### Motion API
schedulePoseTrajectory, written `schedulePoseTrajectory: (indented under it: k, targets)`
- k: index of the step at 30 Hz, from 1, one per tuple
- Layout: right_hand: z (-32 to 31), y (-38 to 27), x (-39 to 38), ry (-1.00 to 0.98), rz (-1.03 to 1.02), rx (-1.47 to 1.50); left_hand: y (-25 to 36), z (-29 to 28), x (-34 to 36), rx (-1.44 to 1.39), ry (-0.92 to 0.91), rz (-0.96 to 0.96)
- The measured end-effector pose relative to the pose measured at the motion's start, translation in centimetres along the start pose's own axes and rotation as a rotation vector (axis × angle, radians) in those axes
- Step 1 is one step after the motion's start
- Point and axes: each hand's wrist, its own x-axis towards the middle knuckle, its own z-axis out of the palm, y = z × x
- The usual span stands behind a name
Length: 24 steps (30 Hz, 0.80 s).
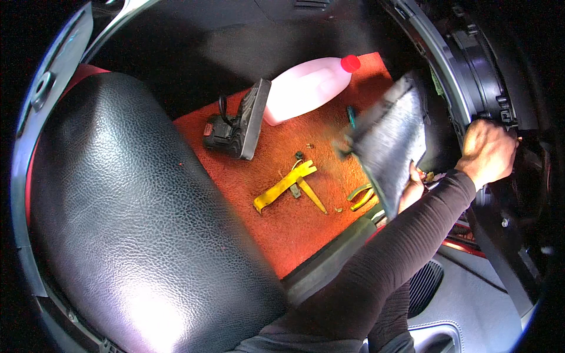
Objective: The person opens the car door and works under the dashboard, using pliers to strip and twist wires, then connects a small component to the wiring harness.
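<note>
Grey panel (395, 141) in hand, not set down

At 2 o'clock, blurred; right hand (413, 193) grips its edge. Left hand (488, 151), 3 o'clock of panel, curled at black trim (479, 76); cannot tell if gripping. Yellow pry tool (285, 186), 8 o'clock, unused; handling judged midway.

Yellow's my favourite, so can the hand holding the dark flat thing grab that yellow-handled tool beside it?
Probably not now: that hand looks busy gripping the dark flat thing, which sits between it and the tool.
</note>
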Motion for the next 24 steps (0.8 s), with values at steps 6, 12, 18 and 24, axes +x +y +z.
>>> schedulePoseTrajectory:
  k: [6,12,18,24]
  targets:
    - [-4.0,1.4,-1.2,-0.009,-0.034,-0.173,0.0,0.4,0.0,0.02,-0.02,-0.009]
    - [-3.8,11.4,-13.7,-0.082,-0.229,-0.838,0.2,-0.1,0.0,0.034,-0.043,-0.025]
    - [0.8,20.5,-16.9,-0.229,-0.433,-1.364,0.4,-0.4,0.2,0.023,-0.057,-0.036]
    - [1.6,17.8,-15.6,-0.462,-0.162,-1.335,0.4,-1.2,0.4,0.007,-0.127,-0.027]
